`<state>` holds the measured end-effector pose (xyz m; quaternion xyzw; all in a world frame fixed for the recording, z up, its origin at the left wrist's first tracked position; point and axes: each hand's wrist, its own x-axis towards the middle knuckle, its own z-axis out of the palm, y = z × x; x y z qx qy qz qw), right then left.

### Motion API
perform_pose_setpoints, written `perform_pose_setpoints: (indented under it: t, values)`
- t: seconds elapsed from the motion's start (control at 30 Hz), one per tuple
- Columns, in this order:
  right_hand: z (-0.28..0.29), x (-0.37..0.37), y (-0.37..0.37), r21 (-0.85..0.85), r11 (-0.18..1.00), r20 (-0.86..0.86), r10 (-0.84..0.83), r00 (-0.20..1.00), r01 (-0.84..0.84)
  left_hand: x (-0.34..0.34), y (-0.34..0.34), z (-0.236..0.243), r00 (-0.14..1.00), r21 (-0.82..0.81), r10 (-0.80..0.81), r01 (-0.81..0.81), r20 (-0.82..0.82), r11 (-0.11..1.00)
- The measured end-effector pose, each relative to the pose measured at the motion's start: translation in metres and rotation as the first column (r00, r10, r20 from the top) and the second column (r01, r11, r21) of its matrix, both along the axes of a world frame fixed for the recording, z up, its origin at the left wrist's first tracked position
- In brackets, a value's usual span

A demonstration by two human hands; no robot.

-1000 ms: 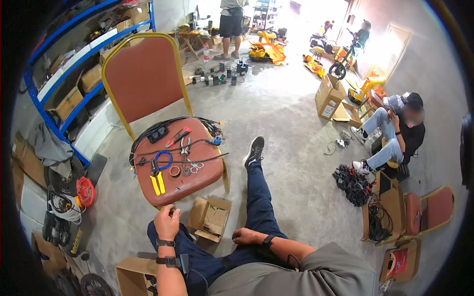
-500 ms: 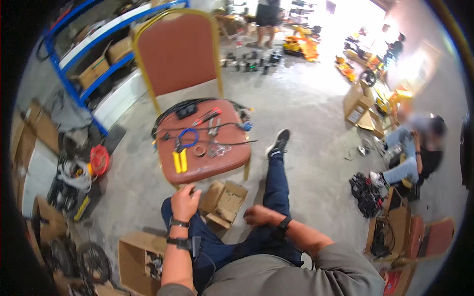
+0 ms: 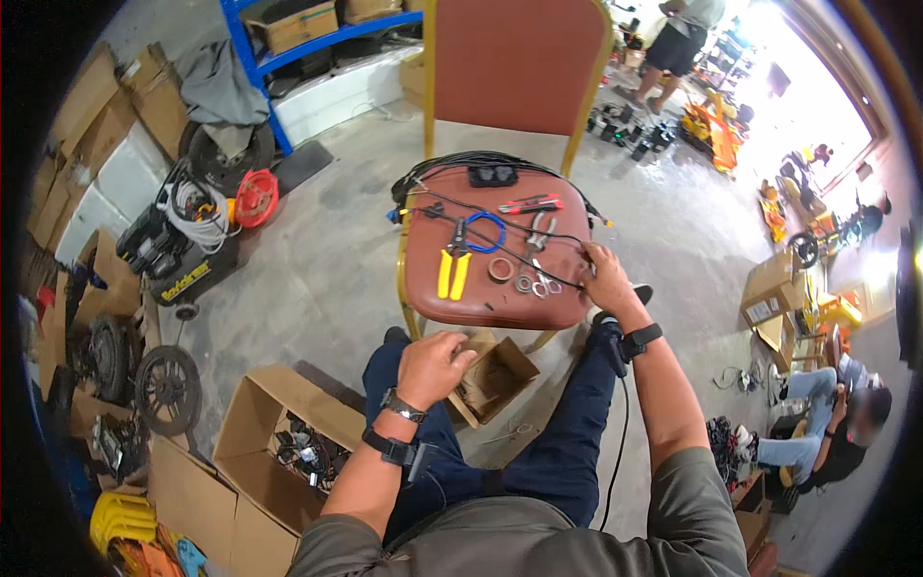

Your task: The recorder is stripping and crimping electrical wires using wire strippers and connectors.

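My right hand (image 3: 606,281) is at the right edge of the red chair seat (image 3: 442,303), fingers closed on a black cable (image 3: 567,238). My left hand (image 3: 435,365) hangs loosely, fingers apart and empty, above my left leg beside a small open box (image 3: 500,380) under the seat. On the seat lie yellow-handled strippers (image 3: 452,274), a coiled blue wire (image 3: 486,231), red-handled pliers (image 3: 529,203), metal pliers (image 3: 538,240), a tape roll (image 3: 500,269), small metal scissors (image 3: 544,285), a black plastic part (image 3: 492,175) and a loop of black cables (image 3: 500,159).
A blue shelf (image 3: 279,60), flattened cardboard, wheels (image 3: 165,389) and a box of parts (image 3: 240,413) line my left. A seated person (image 3: 846,428) is at lower right, a standing person (image 3: 673,48) behind. Boxes (image 3: 769,298) and yellow vehicle parts (image 3: 711,135) lie at right and back.
My view has turned, bringing the chair to the centre. My right hand has moved from my leg up to the cable on the seat; my left hand stays low before the chair.
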<state>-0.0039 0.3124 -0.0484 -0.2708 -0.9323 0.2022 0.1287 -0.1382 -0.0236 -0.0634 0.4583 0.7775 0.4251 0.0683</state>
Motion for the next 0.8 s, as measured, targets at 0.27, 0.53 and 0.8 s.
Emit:
perform_pose_setpoints:
  t: [0.27,0.53,0.8]
  values:
    - [-0.018,-0.048,0.016,0.301,0.953,0.18,-0.038,0.983,-0.019,-0.01,-0.009,0.005,0.999,-0.06,0.0,0.003,0.052,0.998]
    - [-0.011,-0.052,0.041,0.221,0.974,0.169,0.017,0.985,-0.055,-0.014,-0.004,0.005,0.997,-0.056,0.012,-0.008,0.073,0.998]
    - [0.048,-0.019,0.024,-0.038,0.998,-0.189,-0.048,0.981,0.042,-0.01,-0.001,0.008,1.0,-0.004,-0.002,0.002,0.012,1.0]
